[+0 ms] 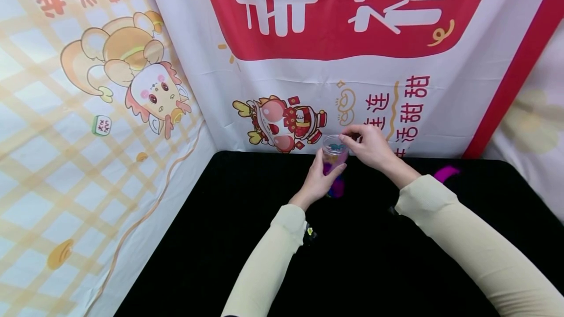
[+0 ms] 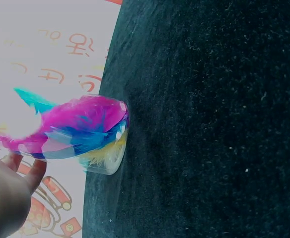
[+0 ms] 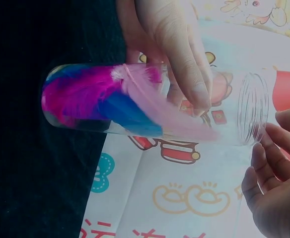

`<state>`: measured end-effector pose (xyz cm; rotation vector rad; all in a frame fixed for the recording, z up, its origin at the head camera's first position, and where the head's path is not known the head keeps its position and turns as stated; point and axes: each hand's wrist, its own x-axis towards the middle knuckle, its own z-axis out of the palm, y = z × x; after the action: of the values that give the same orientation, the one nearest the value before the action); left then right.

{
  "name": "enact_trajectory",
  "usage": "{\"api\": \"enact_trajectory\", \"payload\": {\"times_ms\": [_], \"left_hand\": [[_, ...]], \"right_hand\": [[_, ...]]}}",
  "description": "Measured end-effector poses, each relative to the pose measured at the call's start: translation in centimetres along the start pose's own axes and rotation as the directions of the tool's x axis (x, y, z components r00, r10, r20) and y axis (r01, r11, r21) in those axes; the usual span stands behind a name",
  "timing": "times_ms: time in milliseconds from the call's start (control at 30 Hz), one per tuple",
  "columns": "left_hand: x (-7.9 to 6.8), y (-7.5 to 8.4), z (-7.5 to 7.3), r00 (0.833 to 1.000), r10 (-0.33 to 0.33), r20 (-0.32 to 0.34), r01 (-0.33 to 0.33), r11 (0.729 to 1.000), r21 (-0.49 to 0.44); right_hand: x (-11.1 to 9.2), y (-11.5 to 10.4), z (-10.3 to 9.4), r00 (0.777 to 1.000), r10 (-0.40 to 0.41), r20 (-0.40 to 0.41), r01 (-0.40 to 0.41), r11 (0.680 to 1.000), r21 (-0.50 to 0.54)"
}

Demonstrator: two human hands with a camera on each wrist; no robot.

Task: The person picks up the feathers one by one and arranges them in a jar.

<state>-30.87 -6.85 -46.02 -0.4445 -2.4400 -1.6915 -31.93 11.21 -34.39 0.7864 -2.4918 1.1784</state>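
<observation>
A clear glass jar [image 1: 333, 156] stands upright near the back edge of the black table, its mouth uncovered. Pink, blue, yellow and teal feathers [image 3: 103, 99] fill its lower part, and a pale pink feather [image 3: 172, 111] leans up toward the mouth. My left hand [image 1: 318, 180] grips the jar's side, thumb across the front. My right hand [image 1: 367, 146] is at the rim, fingers loosely bent and fingertips right at the threaded glass. Between its thumb and fingers in the right wrist view nothing shows. The left wrist view has the jar's feather-filled base resting at the black cloth.
A magenta feather [image 1: 446, 173] lies on the black table [image 1: 379, 258] to the right, beyond my right forearm. Behind the table hangs a printed white and red cloth [image 1: 282, 77]; a yellow-checked cloth [image 1: 88, 170] hangs on the left.
</observation>
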Motion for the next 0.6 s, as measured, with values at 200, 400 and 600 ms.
{"api": "enact_trajectory", "payload": {"times_ms": [200, 400, 600], "left_hand": [[0.02, -0.03, 0.03, 1.000, 0.011, -0.001, -0.011, 1.000, 0.011], [-0.02, 0.02, -0.03, 1.000, 0.005, 0.003, -0.005, 1.000, 0.006], [0.01, 0.00, -0.05, 1.000, 0.008, 0.005, -0.008, 1.000, 0.003]], "right_hand": [[-0.10, 0.04, 0.02, 1.000, -0.005, 0.000, 0.005, 1.000, 0.004], [-0.11, 0.11, 0.00, 1.000, -0.009, -0.001, 0.009, 1.000, 0.003], [-0.08, 0.12, -0.06, 1.000, -0.012, -0.007, 0.012, 1.000, 0.000]]}}
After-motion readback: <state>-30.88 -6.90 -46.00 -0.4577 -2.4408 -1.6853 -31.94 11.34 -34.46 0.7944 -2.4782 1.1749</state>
